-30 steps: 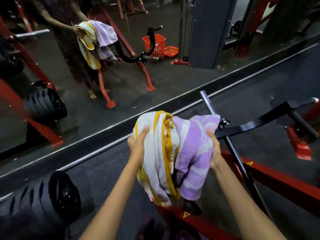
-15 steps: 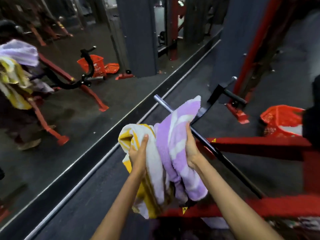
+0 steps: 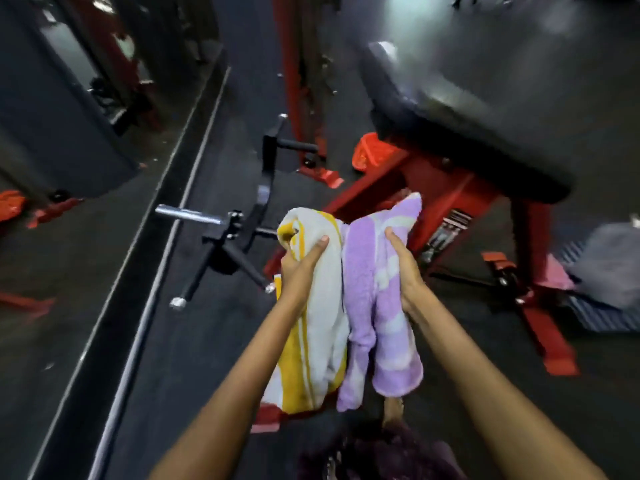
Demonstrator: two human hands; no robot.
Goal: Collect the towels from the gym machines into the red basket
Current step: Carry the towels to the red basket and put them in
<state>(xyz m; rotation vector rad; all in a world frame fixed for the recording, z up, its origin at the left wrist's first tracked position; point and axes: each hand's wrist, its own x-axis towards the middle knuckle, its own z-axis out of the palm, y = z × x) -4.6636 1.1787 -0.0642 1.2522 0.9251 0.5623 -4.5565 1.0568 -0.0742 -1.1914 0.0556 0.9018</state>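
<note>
I hold two bunched towels side by side in front of me. My left hand (image 3: pixel 299 268) grips the yellow-and-white striped towel (image 3: pixel 318 334). My right hand (image 3: pixel 405 271) grips the purple-and-white striped towel (image 3: pixel 381 306). Both towels hang down between my forearms. A corner of the red basket (image 3: pixel 369 154) shows on the floor beyond them, mostly hidden behind the red frame and black pad of a bench (image 3: pixel 485 109). A grey towel (image 3: pixel 609 265) and a pink towel (image 3: pixel 557 277) lie at the right, by the bench's foot.
A black lever arm with a chrome sleeve (image 3: pixel 188 214) sticks out on the left, close to the towels. A mirror wall (image 3: pixel 69 150) runs along the left side. Red machine uprights (image 3: pixel 294 64) stand further back. The floor is dark rubber.
My view has swung to the right, away from the mirror and toward the bench. Both hands keep the same hold on the two towels. The basket has slid behind the bench.
</note>
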